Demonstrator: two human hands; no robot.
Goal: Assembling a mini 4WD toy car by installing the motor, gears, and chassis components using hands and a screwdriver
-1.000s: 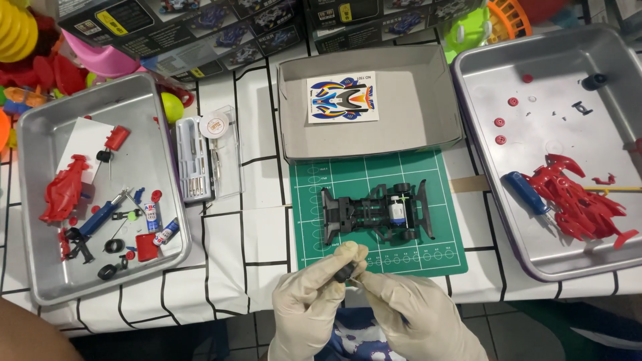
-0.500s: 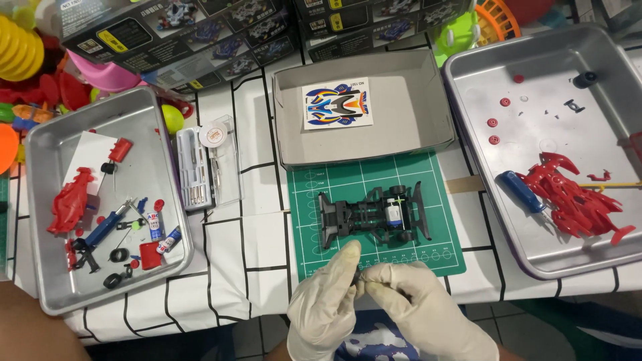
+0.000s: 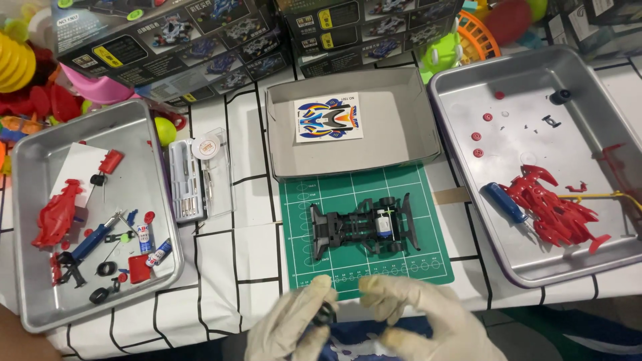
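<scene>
Both my hands wear pale gloves and meet at the table's near edge. My left hand [image 3: 291,324] pinches a small black wheel [image 3: 326,313] between thumb and fingers. My right hand [image 3: 428,321] is next to it, fingertips curled toward the wheel; whether it touches the wheel I cannot tell. Just beyond them a black toy car chassis [image 3: 364,227] with a small motor lies on a green cutting mat [image 3: 361,267]. A sticker sheet [image 3: 329,118] lies in a grey cardboard lid [image 3: 414,120].
A metal tray [image 3: 27,220] on the left holds a red car body, a blue screwdriver, tubes and black tyres. The right tray [image 3: 468,220] holds red parts and a blue screwdriver. A clear tool case [image 3: 194,174] sits between. Model kit boxes [image 3: 167,47] line the back.
My hands have slid nearer to me, below the mat's edge. The fingers have parted a little, and the small black wheel sits in the left hand.
</scene>
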